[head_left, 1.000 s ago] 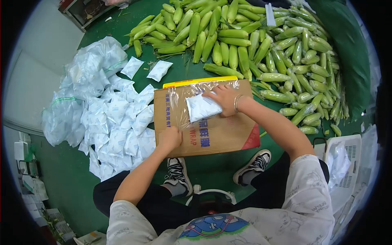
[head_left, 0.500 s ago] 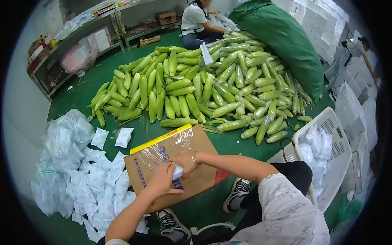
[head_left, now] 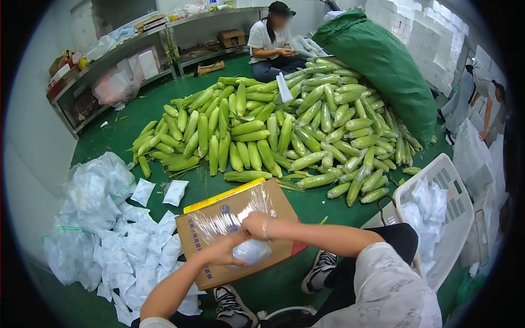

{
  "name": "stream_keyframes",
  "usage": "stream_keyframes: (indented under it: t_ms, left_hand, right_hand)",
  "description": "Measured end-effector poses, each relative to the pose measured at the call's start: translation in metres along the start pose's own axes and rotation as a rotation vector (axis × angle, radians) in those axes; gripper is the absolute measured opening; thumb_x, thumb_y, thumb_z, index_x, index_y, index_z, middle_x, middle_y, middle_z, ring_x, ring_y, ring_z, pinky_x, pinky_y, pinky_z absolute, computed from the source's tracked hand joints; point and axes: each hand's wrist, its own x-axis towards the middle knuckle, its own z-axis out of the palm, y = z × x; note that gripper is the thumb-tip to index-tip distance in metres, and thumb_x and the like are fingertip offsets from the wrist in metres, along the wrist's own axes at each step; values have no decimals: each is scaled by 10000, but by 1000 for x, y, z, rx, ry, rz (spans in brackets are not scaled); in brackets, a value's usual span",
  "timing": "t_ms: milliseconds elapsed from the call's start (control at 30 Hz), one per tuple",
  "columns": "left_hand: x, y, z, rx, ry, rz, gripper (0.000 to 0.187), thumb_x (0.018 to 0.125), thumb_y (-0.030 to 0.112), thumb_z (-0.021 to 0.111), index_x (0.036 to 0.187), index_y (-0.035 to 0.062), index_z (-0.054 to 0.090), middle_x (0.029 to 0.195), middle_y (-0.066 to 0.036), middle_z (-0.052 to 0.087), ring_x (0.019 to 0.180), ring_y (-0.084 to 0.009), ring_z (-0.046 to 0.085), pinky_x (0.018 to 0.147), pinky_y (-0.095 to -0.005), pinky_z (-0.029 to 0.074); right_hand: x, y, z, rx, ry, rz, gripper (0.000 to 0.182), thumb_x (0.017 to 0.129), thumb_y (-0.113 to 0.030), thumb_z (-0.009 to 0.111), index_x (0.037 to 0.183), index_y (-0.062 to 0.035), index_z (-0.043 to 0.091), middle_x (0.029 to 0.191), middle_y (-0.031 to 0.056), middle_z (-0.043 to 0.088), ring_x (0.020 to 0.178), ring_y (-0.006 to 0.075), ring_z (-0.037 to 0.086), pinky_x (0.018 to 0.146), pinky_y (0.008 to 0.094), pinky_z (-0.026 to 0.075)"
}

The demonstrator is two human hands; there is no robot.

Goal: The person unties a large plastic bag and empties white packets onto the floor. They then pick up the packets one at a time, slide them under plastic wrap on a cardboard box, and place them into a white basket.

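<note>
A cardboard box (head_left: 284, 205) with a yellow edge sits in front of me, tilted. Wrinkled clear plastic film (head_left: 219, 217) stretches over its upper face and reaches up to my hands. My left hand (head_left: 224, 250) has its thumb and fingers closed around the near side of a white pouch, like an ice pack (head_left: 252, 251), held over the box. Just above the pouch, my right hand (head_left: 256, 225) is closed at the edge of the film; its fingertips are mostly hidden. Several similar white ice packs (head_left: 136, 249) lie piled on the floor to the left.
Beyond the box spreads a heap of corn in green husks (head_left: 251, 131), the right part wrapped in plastic. A green sack (head_left: 377, 65) leans behind it. At right stands a white basket (head_left: 445, 180) holding white packs. A person (head_left: 270, 41) sits at the back near metal shelves (head_left: 120, 49).
The ice pack now shows more fully and lies lower on the box, below my right hand. The film spreads wider over the box. My view has tilted up slightly, showing more of the seated person.
</note>
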Motion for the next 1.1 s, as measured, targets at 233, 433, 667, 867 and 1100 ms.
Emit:
stream_keyframes:
  t_ms: [233, 433, 667, 867, 1100]
  left_hand:
    - [-21, -30, 61, -664, -301, -333, 544, 747, 341, 783, 1152, 20, 613, 1019, -66, 656, 944, -144, 574, 855, -289, 450]
    - [-10, 46, 19, 907, 223, -64, 744, 766, 612, 629, 1093, -54, 577, 915, -255, 616, 973, -389, 586, 901, -460, 436]
    - [-4, 29, 57, 504, 372, -420, 774, 748, 617, 643, 1096, -69, 556, 875, -157, 638, 780, -332, 641, 647, -445, 514]
    - [12, -20, 46, 261, 172, -628, 572, 844, 604, 538, 1060, 86, 652, 899, -196, 680, 813, -306, 678, 719, -411, 520]
    - [-28, 60, 187, -1451, -479, -556, 457, 997, 338, 408, 1325, 31, 489, 1295, -87, 524, 1135, -130, 492, 974, -263, 375]
  right_hand:
    - [-113, -46, 68, -341, 305, -319, 754, 714, -131, 658, 1333, 116, 306, 1337, 264, 411, 1252, 371, 415, 1079, 423, 304]
    - [-91, -31, 60, 108, -145, -139, 854, 600, -216, 754, 1330, 30, 383, 1205, 247, 529, 1115, 381, 530, 994, 410, 404]
    - [30, 39, 29, 572, -653, -263, 582, 711, -305, 715, 1211, -44, 573, 1183, 99, 606, 1056, 246, 565, 883, 352, 446]
    - [26, 28, 17, 991, -660, 260, 534, 885, -328, 553, 1330, -38, 491, 1358, 116, 501, 1278, 194, 418, 1055, 306, 310]
    - [11, 34, 98, 539, -424, -335, 577, 967, -402, 428, 1421, -51, 365, 1432, 159, 413, 1325, 286, 376, 1097, 327, 264]
